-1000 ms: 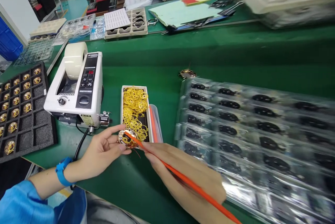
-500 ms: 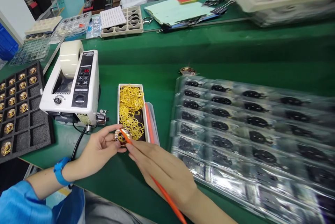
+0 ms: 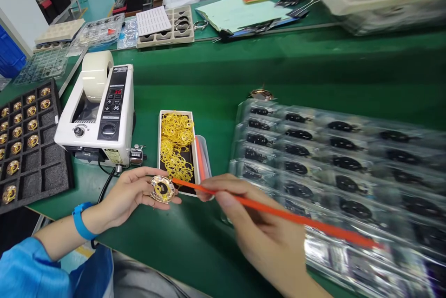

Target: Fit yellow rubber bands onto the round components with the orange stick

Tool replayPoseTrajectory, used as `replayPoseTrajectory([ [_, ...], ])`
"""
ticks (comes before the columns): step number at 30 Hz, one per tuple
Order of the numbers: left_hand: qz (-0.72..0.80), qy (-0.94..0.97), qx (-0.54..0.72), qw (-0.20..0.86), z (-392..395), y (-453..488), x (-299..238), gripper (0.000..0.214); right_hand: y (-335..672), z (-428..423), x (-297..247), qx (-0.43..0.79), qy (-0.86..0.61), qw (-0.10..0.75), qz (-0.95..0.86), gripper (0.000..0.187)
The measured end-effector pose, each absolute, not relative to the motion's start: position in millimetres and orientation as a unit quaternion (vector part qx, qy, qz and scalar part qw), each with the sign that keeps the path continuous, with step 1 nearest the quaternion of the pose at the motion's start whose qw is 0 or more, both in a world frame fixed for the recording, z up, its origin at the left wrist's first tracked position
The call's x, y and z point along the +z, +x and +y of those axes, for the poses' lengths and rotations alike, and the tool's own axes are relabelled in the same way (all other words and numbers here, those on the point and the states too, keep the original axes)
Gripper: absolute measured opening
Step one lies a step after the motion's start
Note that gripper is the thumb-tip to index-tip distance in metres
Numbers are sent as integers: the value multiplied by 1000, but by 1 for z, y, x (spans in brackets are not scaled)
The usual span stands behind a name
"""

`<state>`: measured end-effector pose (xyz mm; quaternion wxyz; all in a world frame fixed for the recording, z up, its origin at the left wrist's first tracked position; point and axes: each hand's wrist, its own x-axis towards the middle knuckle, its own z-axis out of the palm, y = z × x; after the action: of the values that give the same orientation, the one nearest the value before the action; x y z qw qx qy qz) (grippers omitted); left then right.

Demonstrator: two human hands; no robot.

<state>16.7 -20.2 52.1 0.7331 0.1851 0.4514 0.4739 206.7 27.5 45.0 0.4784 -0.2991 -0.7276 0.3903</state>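
Note:
Between the fingers and thumb of my left hand [image 3: 134, 193] sits a round gold watch case [image 3: 162, 189], its dark and yellow inner face turned up. My right hand [image 3: 258, 223] grips a long, thin orange stick-like tool [image 3: 278, 212], which looks like tweezers or a stick. Its tip lies close to the upper right rim of the watch case; whether it touches I cannot tell. Just behind both hands stands a white box [image 3: 191, 115] of yellow rings [image 3: 176, 130]. A clear lidded container with an orange strip [image 3: 201, 158] lies against the box's right side.
A white tape dispenser [image 3: 99, 116] stands behind my left hand. To its left is a black foam tray [image 3: 52, 168] with gold watch parts. At right, a clear tray [image 3: 240, 149] holds black parts, with a gold piece [image 3: 261, 94] behind it. A clipboard [image 3: 233, 14] lies farther back.
My right hand has moved right and turned, swinging the orange tool from steep to nearly level. Its tip has come off the middle of the watch case, which now shows more fully.

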Motion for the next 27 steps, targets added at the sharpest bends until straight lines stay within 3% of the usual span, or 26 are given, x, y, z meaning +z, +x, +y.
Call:
replayPoseTrajectory([
  [5, 468, 200, 439, 741, -22, 18, 55, 33, 205, 34, 48, 523, -314, 444, -657, 34],
  [27, 452, 224, 390, 771, -24, 19, 55, 33, 202, 37, 35, 626, -279, 485, -543, 20],
])
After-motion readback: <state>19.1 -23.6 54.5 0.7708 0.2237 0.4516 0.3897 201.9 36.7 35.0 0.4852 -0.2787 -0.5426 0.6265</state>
